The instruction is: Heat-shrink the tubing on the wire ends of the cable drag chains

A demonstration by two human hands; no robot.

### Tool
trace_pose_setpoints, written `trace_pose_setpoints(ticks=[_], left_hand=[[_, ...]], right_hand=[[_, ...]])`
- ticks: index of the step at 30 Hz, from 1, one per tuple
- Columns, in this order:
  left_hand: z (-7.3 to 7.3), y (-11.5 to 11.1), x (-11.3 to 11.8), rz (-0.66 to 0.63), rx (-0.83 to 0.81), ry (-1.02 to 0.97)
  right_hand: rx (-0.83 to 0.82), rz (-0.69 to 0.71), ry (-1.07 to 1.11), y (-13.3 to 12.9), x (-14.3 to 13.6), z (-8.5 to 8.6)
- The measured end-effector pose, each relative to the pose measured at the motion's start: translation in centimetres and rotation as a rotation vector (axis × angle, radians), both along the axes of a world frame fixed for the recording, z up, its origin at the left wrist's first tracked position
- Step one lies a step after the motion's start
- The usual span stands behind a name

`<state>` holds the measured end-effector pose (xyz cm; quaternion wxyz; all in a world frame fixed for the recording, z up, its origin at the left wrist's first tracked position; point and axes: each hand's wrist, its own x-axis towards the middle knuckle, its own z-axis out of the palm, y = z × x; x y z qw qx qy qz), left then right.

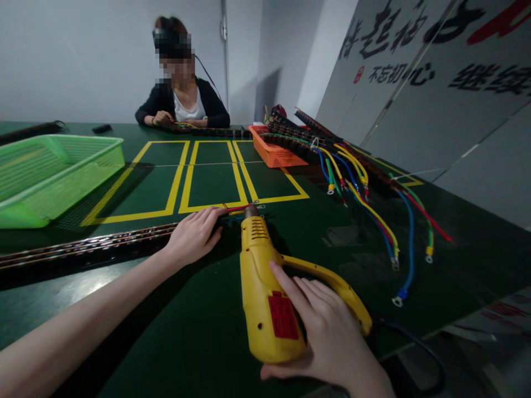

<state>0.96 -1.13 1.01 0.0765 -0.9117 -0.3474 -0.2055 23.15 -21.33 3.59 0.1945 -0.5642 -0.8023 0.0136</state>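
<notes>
My right hand point(327, 326) is wrapped round the body of a yellow heat gun point(259, 276), its index finger stretched along the side. The gun's metal nozzle points away from me, right at the ends of several coloured wires with ring terminals. My left hand point(197, 235) is closed round these wires, of which a red one point(238, 208) shows between fingers and nozzle. From under this hand a long dark cable strip point(95, 249) with copper-coloured lines runs left along the table.
A green basket point(83, 160) stands at the left. Behind, an orange basket point(274, 152) bears dark strips whose coloured wires point(384, 226) hang over the right side. Across the green table point(211, 177) sits a person. A black cord point(418, 342) trails at the lower right.
</notes>
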Motion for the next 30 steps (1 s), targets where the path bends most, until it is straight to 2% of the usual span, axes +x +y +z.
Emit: trace_pose_setpoints(ticks=[7, 17, 22, 30], left_hand=[[0.2, -0.1, 0.0, -0.013, 0.013, 0.0], [0.1, -0.1, 0.1, -0.027, 0.054, 0.017], [-0.1, -0.1, 0.2, -0.008, 0.05, 0.02], [-0.1, 0.0, 0.2, -0.008, 0.045, 0.007]], right_hand=[[-0.029, -0.069, 0.005, 0.6, 1.5, 0.3], [-0.018, -0.083, -0.019, 0.3, 1.6, 0.1], [0.021, -0.091, -0.039, 0.2, 0.9, -0.2], [0.084, -0.008, -0.046, -0.5, -2.0, -0.3]])
